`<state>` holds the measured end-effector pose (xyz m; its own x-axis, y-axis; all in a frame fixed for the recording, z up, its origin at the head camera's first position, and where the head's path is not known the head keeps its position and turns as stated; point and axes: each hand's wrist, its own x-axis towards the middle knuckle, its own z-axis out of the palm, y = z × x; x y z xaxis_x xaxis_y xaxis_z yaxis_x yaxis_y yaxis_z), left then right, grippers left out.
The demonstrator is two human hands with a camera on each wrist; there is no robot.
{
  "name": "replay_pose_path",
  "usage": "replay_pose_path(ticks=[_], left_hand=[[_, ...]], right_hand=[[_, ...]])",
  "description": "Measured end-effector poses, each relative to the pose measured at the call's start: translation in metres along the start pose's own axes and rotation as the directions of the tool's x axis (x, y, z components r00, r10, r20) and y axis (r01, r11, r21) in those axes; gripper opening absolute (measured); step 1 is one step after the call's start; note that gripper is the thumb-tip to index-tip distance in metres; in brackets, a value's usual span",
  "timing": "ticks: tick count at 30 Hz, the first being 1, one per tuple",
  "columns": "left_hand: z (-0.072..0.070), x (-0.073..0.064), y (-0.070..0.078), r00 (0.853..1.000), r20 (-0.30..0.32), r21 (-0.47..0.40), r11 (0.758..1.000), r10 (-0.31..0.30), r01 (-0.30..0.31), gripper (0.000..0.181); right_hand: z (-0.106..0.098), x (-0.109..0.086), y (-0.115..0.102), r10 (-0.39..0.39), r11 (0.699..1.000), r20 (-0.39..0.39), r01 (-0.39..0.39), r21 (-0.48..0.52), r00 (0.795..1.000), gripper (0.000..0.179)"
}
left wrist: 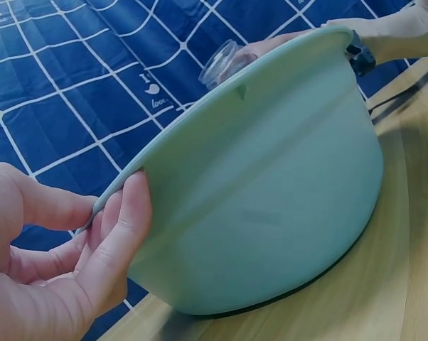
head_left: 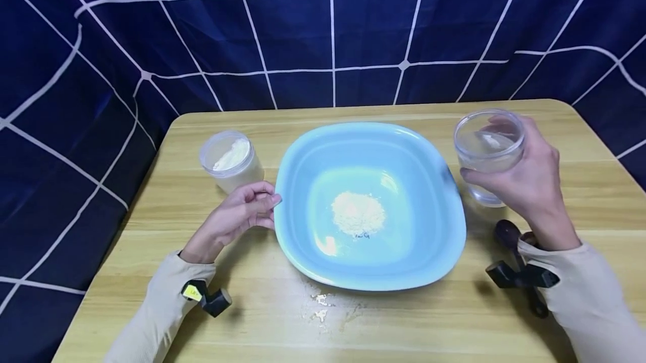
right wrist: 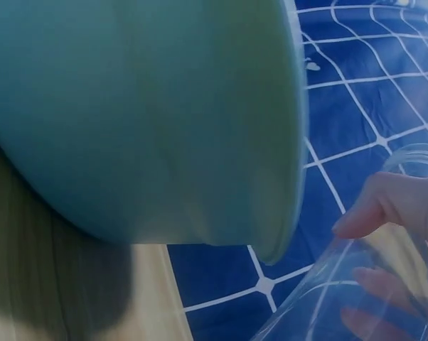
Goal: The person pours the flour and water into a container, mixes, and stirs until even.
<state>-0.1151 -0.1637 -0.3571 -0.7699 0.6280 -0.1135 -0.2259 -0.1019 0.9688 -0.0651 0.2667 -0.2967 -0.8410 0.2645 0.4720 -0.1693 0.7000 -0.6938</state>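
Note:
A light blue basin (head_left: 303,183) stands on the table, a small heap of white powder (head_left: 358,214) on its bottom. My left hand (head_left: 234,214) pinches the basin's left rim, thumb on one side and fingers beneath, as the left wrist view shows of that hand (left wrist: 79,249). To the right of the basin, my right hand (head_left: 530,178) grips a clear cup (head_left: 487,164) round its side; it seems to hold clear liquid. In the right wrist view the cup (right wrist: 328,305) is apart from the basin (right wrist: 143,121). Whether it touches the table I cannot tell.
An open clear jar (head_left: 232,164) of white powder stands just behind my left hand. A dark spoon (head_left: 510,234) lies partly under my right wrist. Drops of liquid (head_left: 321,307) wet the table (head_left: 262,318) in front of the basin. A blue checked cloth (head_left: 303,32) hangs behind.

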Motion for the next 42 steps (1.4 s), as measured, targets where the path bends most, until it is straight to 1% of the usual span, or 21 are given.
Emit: replay_pose_path(ticks=[5, 13, 20, 34, 42], left_hand=[[0.001, 0.001, 0.000, 1.000, -0.013, 0.008, 1.000, -0.016, 0.016, 0.006], [0.001, 0.004, -0.002, 1.000, -0.006, -0.009, 1.000, -0.014, 0.014, 0.008], [0.000, 0.002, -0.003, 1.000, -0.009, -0.014, 1.000, -0.011, 0.011, 0.009], [-0.002, 0.000, -0.003, 1.000, -0.017, -0.018, 1.000, -0.011, 0.011, 0.009], [-0.003, 0.001, -0.003, 1.000, -0.010, -0.023, 1.000, -0.008, 0.007, 0.010]], right_hand=[[0.004, -0.001, -0.001, -0.033, 0.999, 0.035, 0.034, -0.038, 0.999, 0.087], [0.007, 0.003, -0.007, -0.064, 0.993, 0.062, 0.070, -0.092, 0.996, 0.088], [0.012, 0.005, -0.015, -0.110, 0.984, 0.122, 0.125, -0.126, 0.986, 0.089], [0.021, 0.007, -0.023, -0.170, 0.969, 0.140, 0.192, -0.157, 0.975, 0.093], [0.023, 0.007, -0.030, -0.187, 0.960, 0.153, 0.213, -0.182, 0.970, 0.094]])
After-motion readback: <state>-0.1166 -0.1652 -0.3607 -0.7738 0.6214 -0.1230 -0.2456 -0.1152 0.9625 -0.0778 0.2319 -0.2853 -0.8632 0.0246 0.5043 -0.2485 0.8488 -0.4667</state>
